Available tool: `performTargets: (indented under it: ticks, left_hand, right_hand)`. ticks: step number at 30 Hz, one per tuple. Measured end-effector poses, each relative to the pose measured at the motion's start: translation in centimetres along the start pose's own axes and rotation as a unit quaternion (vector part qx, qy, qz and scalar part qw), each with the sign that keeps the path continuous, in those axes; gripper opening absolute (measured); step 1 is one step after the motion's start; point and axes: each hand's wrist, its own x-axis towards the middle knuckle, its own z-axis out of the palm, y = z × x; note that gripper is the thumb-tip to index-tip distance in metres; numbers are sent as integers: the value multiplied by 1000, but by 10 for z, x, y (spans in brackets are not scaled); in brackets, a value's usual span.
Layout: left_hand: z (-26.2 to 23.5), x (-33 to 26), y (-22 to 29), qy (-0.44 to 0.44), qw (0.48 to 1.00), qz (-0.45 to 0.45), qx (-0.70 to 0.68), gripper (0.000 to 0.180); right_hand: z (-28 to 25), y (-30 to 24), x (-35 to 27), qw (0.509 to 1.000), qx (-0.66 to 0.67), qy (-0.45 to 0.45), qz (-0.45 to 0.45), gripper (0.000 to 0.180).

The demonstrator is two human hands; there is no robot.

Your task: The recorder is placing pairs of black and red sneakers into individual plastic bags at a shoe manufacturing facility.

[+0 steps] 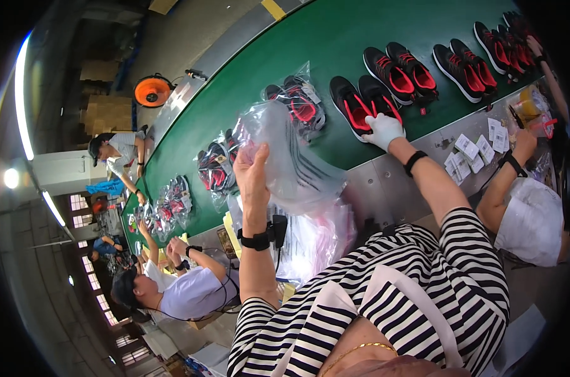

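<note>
My left hand [253, 176], bare, is closed on a clear plastic bag [291, 157] with dark printed lines, which hangs up and to the right of my fingers. To the right, my right hand [385, 131] in a white glove grips the heel end of a pair of black sneakers [347, 100] with red linings and white soles. That pair stands on the green belt [247, 75], close to its near edge. More clear bags [316, 245] lie in a pile below my left hand.
Bagged sneakers [300, 107] sit left of the held pair, and unbagged pairs [401, 72] line the belt to the right. White tags [467, 147] lie on the metal ledge [385, 182]. Co-workers [184, 283] stand on both sides. An orange fan [152, 92] is beyond the belt.
</note>
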Motion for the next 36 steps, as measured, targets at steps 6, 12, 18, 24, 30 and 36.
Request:
performTargets:
  ticks: [6, 12, 18, 24, 30, 36]
  left_hand:
    - [4, -7, 2, -12, 999, 9, -29, 22]
    - [53, -6, 15, -147, 986, -57, -58, 33]
    - [84, 4, 24, -220, 967, -111, -68, 28]
    - [145, -22, 26, -285, 957, -52, -16, 24]
    - [78, 30, -15, -73, 978, 190, 34, 5]
    - [136, 22, -11, -3, 964, 249, 95, 7]
  right_hand:
    - [-63, -12, -93, 996, -12, -59, -64, 46]
    - [-6, 13, -210, 993, -29, -101, -57, 44]
    - [-98, -15, -173, 964, 245, 99, -17, 39]
    - [-122, -44, -102, 677, 716, -144, -94, 30]
    - [-117, 37, -62, 952, 239, 189, -38, 12]
    - [-171, -28, -67, 888, 135, 389, -205, 26]
